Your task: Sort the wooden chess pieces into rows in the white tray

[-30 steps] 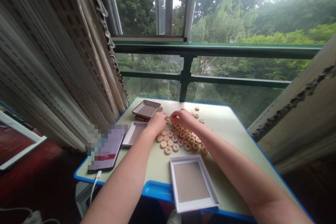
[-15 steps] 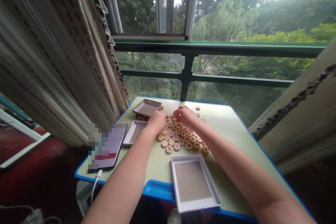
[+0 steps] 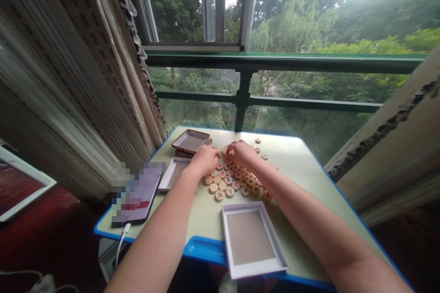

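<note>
Many round wooden Chinese chess pieces point(image 3: 228, 180) lie in a loose pile in the middle of the table, some with red or dark characters up, others blank side up. At the far left edge of the pile is my left hand point(image 3: 205, 160), its fingers curled at a piece that they partly cover. My right hand point(image 3: 241, 152) reaches across from the right, thumb and fingers closed on a piece at the pile's far side. A white-rimmed open box point(image 3: 227, 238) stands at the near edge. Beside my left wrist lies a second white box part point(image 3: 165, 179).
A stack of brown-edged shallow boxes point(image 3: 182, 136) sits at the table's far left corner. A phone point(image 3: 137, 201) with a white cable point(image 3: 121, 247) leans at the left edge. Single pieces point(image 3: 258, 140) lie far right of the pile. Window railing point(image 3: 282, 62) and curtains point(image 3: 85, 78) border the table point(image 3: 309, 183).
My fingers have shifted slightly at the pile's far side; the right hand is bent a little more over the pieces. The whole view has drifted slightly; boxes and phone stay put.
</note>
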Available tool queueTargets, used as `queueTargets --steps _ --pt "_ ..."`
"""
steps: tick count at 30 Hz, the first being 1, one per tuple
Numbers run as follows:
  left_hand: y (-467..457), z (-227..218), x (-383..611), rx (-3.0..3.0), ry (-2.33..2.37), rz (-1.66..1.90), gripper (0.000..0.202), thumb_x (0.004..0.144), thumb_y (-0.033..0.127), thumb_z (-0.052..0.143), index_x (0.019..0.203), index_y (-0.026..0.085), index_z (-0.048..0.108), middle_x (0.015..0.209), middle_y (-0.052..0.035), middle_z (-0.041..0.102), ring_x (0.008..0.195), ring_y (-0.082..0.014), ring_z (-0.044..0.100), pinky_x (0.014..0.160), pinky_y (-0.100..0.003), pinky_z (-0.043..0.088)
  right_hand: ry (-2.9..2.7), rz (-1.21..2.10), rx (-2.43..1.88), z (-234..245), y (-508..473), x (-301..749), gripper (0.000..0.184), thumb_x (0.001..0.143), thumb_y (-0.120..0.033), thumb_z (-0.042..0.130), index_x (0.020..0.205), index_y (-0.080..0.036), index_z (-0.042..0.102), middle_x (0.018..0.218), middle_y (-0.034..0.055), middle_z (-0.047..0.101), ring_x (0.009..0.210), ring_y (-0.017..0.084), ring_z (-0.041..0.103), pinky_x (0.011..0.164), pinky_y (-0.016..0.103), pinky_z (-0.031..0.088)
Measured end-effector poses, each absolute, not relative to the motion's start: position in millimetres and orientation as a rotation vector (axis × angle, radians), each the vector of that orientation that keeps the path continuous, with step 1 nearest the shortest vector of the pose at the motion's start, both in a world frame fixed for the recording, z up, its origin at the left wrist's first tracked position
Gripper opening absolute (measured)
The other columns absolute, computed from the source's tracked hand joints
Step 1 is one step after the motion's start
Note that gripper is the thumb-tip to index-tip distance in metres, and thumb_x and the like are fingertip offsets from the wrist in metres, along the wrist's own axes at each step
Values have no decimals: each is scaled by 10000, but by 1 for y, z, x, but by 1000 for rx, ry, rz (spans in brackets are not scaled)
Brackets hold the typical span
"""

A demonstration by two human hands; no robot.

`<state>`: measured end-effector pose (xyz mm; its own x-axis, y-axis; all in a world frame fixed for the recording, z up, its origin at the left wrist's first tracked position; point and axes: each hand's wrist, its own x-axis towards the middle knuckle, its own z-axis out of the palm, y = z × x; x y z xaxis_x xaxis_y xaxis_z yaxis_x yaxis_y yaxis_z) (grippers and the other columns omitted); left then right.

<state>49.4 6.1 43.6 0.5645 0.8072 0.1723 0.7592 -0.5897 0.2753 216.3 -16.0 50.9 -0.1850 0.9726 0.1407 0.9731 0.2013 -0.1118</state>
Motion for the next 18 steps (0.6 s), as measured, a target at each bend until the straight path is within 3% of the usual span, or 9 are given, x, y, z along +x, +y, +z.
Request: queueTargets --steps 7,13,18 --pt "4 45 49 2717 1327 319 324 773 113 452 923 243 708 1057 -45 672 1055 -191 544 980 -304 386 -2339 -19 -1857 50 -17 213 254 810 -281 545 1040 -245 649 1023 58 653 912 217 526 683 257 397" --pt "5 45 49 2694 1374 366 352 768 86 435 989 196 687 1056 -86 665 1043 -194 557 961 -294 399 -2352 37 -1769 48 -14 210 240 847 -282 496 982 -212 682 956 61 672 859 190 543 735 256 395" --pt "9 47 47 2580 1441 502 375 747 86 455 1014 208 690 1077 -64 664 1073 -194 540 967 -277 395 -2426 17 -1628 45 -14 206 246 855 -286 498 967 -203 700 965 83 643 861 181 531 816 278 380"
